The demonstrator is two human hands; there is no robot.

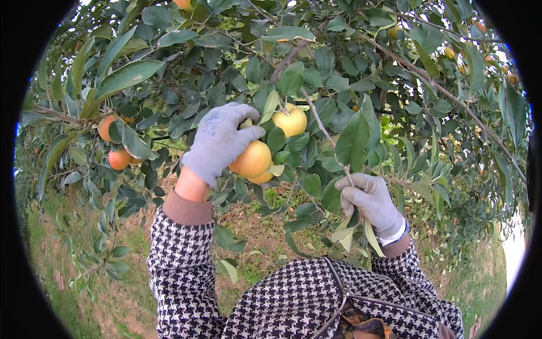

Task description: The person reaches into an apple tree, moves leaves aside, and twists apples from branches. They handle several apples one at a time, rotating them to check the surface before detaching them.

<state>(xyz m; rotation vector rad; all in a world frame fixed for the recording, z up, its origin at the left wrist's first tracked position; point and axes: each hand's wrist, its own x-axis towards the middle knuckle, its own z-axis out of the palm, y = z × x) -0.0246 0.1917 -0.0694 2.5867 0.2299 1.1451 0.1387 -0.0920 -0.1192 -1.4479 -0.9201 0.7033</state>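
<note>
My left hand (223, 138), in a grey knit glove, reaches into an apple cluster left of the middle. Its thumb and fingers bend together around a small yellowish patch, mostly hidden. A yellow-orange apple (252, 160) sits right under the thumb, touching the glove. Part of another apple (262, 178) shows below it. To the right, a yellow apple (289, 121) hangs among leaves, apart from the hand. My right hand (370, 203), also gloved, is closed on a thin branch (324, 133) that slopes down from above. Pale leaves (343, 234) stick out below that fist.
Two reddish-orange apples (119, 159) hang at the left. Dense leaves (127, 79) fill the upper view. A long bare branch (446, 93) crosses the upper right, with more small apples (395, 32) beyond. Grass and dry ground (121, 271) lie below.
</note>
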